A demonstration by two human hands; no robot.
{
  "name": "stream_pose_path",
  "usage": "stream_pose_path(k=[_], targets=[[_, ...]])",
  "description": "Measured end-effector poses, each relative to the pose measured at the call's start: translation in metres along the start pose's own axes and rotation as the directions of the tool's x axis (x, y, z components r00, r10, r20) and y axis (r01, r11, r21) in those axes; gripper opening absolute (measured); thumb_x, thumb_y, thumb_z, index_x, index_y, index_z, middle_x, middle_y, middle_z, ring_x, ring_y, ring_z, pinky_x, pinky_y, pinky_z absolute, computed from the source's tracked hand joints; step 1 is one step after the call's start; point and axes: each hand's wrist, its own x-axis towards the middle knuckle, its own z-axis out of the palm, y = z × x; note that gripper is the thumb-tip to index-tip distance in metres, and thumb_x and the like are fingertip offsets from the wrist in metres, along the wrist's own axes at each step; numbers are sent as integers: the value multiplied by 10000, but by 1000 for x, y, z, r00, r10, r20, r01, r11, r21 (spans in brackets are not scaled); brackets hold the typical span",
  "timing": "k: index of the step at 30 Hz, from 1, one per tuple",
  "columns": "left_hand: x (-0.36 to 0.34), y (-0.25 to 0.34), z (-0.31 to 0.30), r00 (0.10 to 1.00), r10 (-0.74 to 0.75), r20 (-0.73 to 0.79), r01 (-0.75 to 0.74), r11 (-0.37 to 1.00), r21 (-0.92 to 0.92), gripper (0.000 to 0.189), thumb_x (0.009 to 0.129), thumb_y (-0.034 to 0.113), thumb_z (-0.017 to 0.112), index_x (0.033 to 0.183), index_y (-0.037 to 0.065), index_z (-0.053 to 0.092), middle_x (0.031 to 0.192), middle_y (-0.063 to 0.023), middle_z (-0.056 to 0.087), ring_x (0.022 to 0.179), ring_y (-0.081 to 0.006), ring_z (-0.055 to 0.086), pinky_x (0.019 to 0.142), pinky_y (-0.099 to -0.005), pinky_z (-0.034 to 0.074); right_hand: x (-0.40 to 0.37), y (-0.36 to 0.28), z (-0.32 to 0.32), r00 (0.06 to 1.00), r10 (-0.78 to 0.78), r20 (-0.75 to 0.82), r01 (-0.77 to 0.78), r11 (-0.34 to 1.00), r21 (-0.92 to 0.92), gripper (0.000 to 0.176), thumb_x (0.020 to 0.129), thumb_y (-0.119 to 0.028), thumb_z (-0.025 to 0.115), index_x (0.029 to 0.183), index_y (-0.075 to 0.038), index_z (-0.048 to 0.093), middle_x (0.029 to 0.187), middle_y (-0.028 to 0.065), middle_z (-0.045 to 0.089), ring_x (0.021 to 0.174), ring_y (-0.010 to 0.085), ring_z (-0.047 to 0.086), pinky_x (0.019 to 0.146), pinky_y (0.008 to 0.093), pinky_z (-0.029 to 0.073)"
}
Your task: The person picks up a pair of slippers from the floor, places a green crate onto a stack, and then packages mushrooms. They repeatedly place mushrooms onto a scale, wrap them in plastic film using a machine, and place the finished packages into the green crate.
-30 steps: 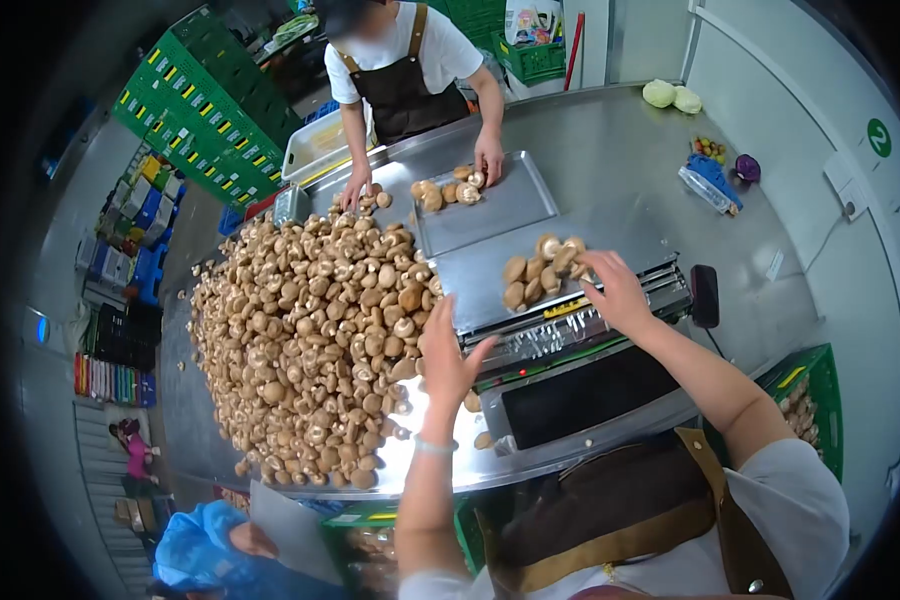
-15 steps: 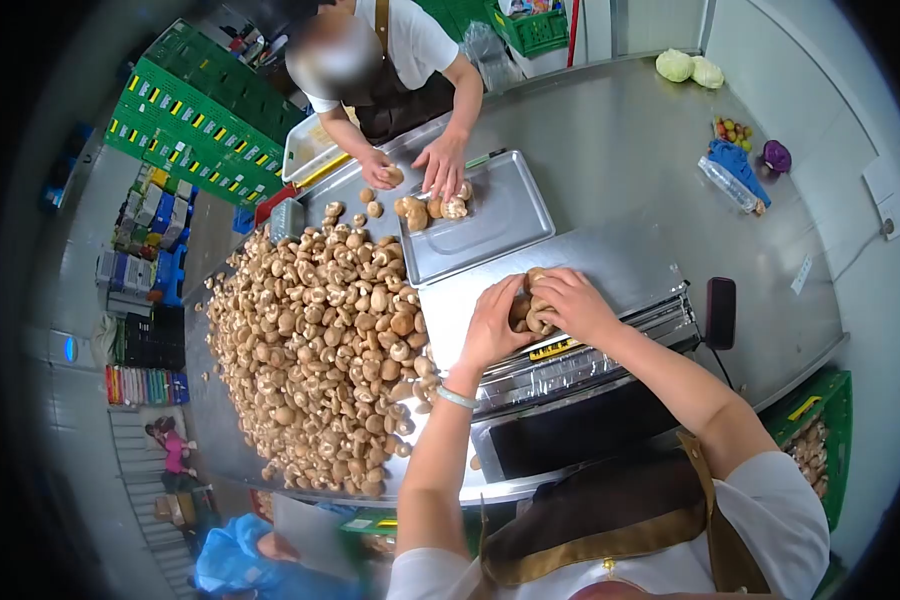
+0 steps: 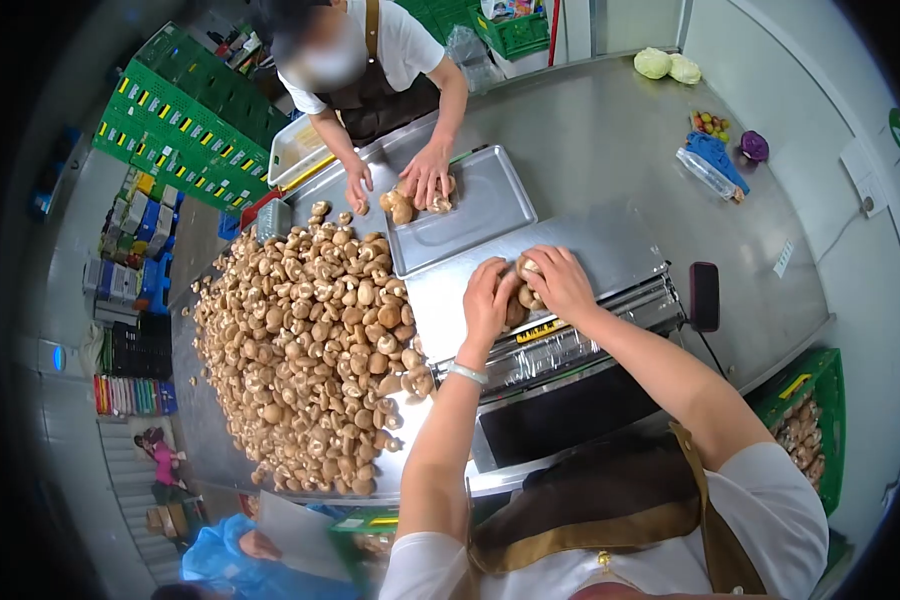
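My left hand (image 3: 487,302), with a pale bracelet at the wrist, curls around the near-left side of a small bunch of shiitake mushrooms (image 3: 521,303). From the other side my right hand (image 3: 562,286) closes over the same bunch, its fingers partly hiding it. Both hands are at the front of a metal plate (image 3: 610,240), just beyond the film wrapping machine (image 3: 580,335) with its yellow label. Whether film or a tray lies under the mushrooms cannot be seen. To the left spreads a large heap of loose shiitake mushrooms (image 3: 310,350).
Across the table, a co-worker's hands are at mushrooms on a metal tray (image 3: 470,225) and beside the heap. A phone-like dark device (image 3: 704,297) is right of the machine. Cabbages (image 3: 668,66), a purple cabbage (image 3: 754,146) and green crates (image 3: 185,130) stand farther off.
My hands stay around the bunch, fingers slightly shifted. The co-worker's one hand, which held a mushroom, has moved toward a loose one; the other stays over the tray mushrooms. The view has shifted slightly.
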Motion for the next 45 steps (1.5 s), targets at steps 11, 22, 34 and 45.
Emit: stream_pose_path(k=[11,22,34,45], targets=[[-124,-11,-107,863,-414,-291,453,888,82,212,931,176,657,1009,-20,682,845,-64,692,716,-120,607,643,-297,474,-73,44,-132,967,253,-11,-252,965,70,255,878,-203,685,1062,-29,656,1077,140,633,1098,313,580,942,395,462],[-148,18,-52,870,-473,-142,492,803,335,217,917,212,659,800,30,648,770,-99,655,759,-291,585,713,-387,443,-113,50,-85,933,321,163,-297,942,-157,287,834,-284,719,790,-8,656,761,112,634,801,336,617,720,429,464],[21,50,-92,901,-419,-116,67,398,-915,178,1018,220,550,920,74,523,1118,-128,657,1196,-352,556,995,-429,424,39,-7,-105,913,406,35,-131,213,968,129,1028,-108,468,947,-35,538,952,97,667,955,253,640,831,398,485],[-13,-13,-56,763,-486,427,644,630,-434,248,994,147,580,1176,-21,593,887,-1,626,865,-118,584,789,-299,498,35,61,-23,780,140,609,-431,827,361,249,990,-243,549,1011,2,586,938,172,621,888,348,600,800,404,478]])
